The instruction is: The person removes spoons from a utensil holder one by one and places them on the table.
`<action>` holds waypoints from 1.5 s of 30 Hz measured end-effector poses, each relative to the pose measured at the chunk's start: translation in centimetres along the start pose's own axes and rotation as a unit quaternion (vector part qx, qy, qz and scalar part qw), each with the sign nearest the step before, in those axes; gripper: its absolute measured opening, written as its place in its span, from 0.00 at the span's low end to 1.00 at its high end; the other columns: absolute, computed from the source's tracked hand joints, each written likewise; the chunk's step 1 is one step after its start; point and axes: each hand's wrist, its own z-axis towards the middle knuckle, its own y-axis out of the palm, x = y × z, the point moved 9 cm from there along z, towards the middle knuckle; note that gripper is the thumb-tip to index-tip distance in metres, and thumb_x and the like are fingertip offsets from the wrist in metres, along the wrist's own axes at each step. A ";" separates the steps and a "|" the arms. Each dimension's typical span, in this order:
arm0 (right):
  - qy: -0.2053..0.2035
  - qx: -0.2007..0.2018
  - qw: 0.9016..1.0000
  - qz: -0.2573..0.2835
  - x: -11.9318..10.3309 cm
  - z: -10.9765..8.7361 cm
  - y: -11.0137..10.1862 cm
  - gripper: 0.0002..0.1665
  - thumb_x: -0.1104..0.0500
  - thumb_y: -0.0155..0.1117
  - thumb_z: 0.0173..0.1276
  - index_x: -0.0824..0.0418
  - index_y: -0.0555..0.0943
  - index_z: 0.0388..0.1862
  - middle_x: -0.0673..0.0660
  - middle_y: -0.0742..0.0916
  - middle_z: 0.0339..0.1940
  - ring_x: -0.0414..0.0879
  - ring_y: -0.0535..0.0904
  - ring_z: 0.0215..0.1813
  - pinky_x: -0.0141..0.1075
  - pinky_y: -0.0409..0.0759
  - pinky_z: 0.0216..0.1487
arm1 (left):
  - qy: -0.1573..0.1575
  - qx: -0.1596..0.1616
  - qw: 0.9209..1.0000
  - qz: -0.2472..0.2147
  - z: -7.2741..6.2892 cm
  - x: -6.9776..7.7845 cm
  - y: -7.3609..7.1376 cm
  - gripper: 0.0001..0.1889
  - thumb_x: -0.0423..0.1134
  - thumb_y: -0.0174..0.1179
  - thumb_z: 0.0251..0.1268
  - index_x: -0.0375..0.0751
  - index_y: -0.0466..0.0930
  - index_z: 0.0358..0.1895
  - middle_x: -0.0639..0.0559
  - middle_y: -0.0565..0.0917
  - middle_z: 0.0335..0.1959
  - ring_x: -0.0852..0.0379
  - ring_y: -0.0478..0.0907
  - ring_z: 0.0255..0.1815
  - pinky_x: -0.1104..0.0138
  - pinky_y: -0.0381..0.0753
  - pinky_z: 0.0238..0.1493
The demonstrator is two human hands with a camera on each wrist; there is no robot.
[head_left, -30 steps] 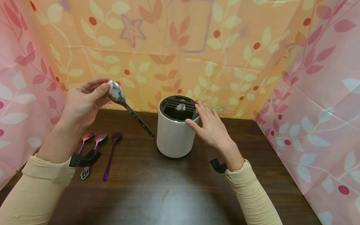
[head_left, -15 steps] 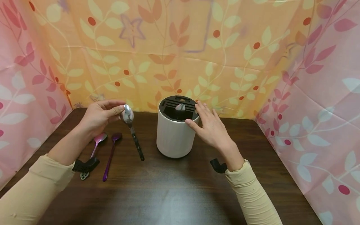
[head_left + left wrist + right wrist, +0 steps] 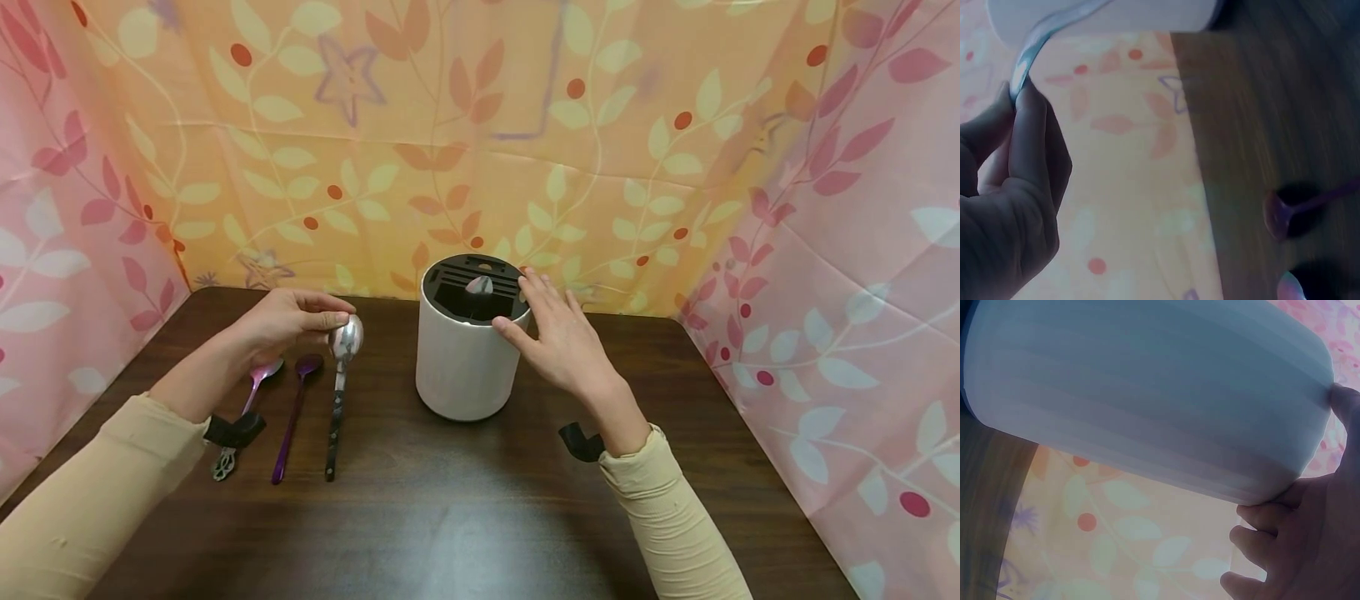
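In the head view my left hand (image 3: 288,321) pinches the bowl of a spoon (image 3: 347,340) between thumb and fingers. The spoon's dark, spotted handle points toward me, low at the table; whether it touches the wood I cannot tell. The left wrist view shows the same pinch on the spoon's shiny edge (image 3: 1034,53). My right hand (image 3: 566,346) rests, fingers extended, against the upper rim of a white cylindrical utensil holder (image 3: 465,367) with a black slotted top. A spoon bowl (image 3: 480,286) pokes up from its opening. The right wrist view shows fingertips touching the holder's wall (image 3: 1147,394).
Left of the held spoon lie a dark purple spoon (image 3: 291,425) and a pink metallic spoon (image 3: 258,379), partly covered by my left arm. An ornate spoon handle end (image 3: 223,464) shows below the wrist strap. Patterned cloth (image 3: 450,125) encloses the dark wooden table (image 3: 465,517).
My left hand has come down and to the right with the spoon, whose handle has swung from slanting right to pointing toward me. The right hand and holder have stayed still.
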 end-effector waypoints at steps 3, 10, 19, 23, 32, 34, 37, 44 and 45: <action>0.001 0.000 1.000 0.001 0.0 0.0 0.0 0.57 0.20 0.41 0.74 0.57 0.54 0.86 0.50 0.54 0.87 0.48 0.44 0.87 0.53 0.37 0.85 | -0.013 -0.011 0.999 0.046 0.6 -0.7 -0.5 0.26 0.40 0.64 0.76 0.26 0.76 0.68 0.55 0.85 0.51 0.62 0.84 0.46 0.65 0.87 0.50; 0.000 0.001 1.000 0.001 -0.1 -0.1 0.0 0.57 0.21 0.42 0.74 0.57 0.53 0.87 0.51 0.55 0.87 0.47 0.44 0.87 0.53 0.37 0.85 | -0.039 -0.012 0.996 0.075 1.9 -2.9 -1.8 0.26 0.41 0.64 0.76 0.26 0.76 0.68 0.50 0.86 0.51 0.59 0.85 0.44 0.63 0.88 0.49; 0.002 0.002 1.000 0.005 0.0 -0.1 0.1 0.57 0.20 0.41 0.74 0.56 0.54 0.87 0.50 0.55 0.87 0.48 0.45 0.87 0.53 0.37 0.85 | -0.053 0.012 0.992 0.113 3.3 -6.5 -2.5 0.26 0.44 0.65 0.76 0.28 0.79 0.66 0.43 0.86 0.55 0.60 0.84 0.43 0.62 0.89 0.49; 0.002 0.003 1.000 0.006 0.2 -0.1 0.2 0.57 0.20 0.40 0.74 0.56 0.54 0.86 0.50 0.55 0.87 0.47 0.45 0.87 0.52 0.37 0.85 | -0.050 0.027 0.992 0.116 3.8 -7.6 -2.5 0.24 0.42 0.65 0.76 0.26 0.80 0.64 0.43 0.86 0.51 0.61 0.85 0.38 0.63 0.90 0.43; 0.000 0.003 1.000 0.005 0.1 0.0 0.1 0.57 0.20 0.41 0.74 0.56 0.53 0.87 0.52 0.55 0.87 0.50 0.46 0.87 0.53 0.36 0.85 | -0.069 0.040 0.993 0.084 4.7 -9.1 -2.2 0.22 0.36 0.65 0.75 0.20 0.79 0.62 0.52 0.88 0.37 0.62 0.86 0.31 0.66 0.89 0.40; -0.001 0.003 1.000 0.006 0.1 0.0 0.0 0.57 0.20 0.41 0.74 0.56 0.53 0.87 0.53 0.55 0.87 0.50 0.45 0.87 0.54 0.36 0.85 | -0.071 0.042 0.993 0.085 4.7 -9.3 -2.1 0.21 0.35 0.64 0.76 0.20 0.79 0.62 0.49 0.88 0.40 0.62 0.85 0.32 0.67 0.89 0.39; -0.002 0.005 1.000 0.008 0.1 0.0 0.0 0.57 0.20 0.41 0.74 0.56 0.53 0.87 0.53 0.55 0.87 0.51 0.46 0.87 0.54 0.37 0.85 | -0.072 0.040 0.992 0.091 4.6 -9.4 -2.0 0.21 0.35 0.63 0.76 0.19 0.78 0.62 0.45 0.88 0.45 0.63 0.85 0.32 0.67 0.89 0.40; 0.003 0.007 1.000 0.007 0.1 -0.1 0.0 0.57 0.19 0.40 0.74 0.55 0.54 0.86 0.52 0.56 0.87 0.48 0.46 0.87 0.53 0.38 0.85 | -0.079 0.035 0.990 0.109 4.6 -9.7 -2.0 0.21 0.35 0.63 0.76 0.18 0.79 0.61 0.46 0.89 0.41 0.63 0.83 0.30 0.68 0.89 0.38; 0.003 0.007 1.000 0.006 0.1 -0.1 0.0 0.57 0.19 0.40 0.74 0.55 0.54 0.86 0.52 0.56 0.87 0.47 0.46 0.87 0.53 0.38 0.85 | -0.077 0.035 0.990 0.112 4.6 -9.7 -2.0 0.21 0.35 0.63 0.76 0.18 0.79 0.61 0.47 0.89 0.40 0.63 0.83 0.30 0.68 0.89 0.38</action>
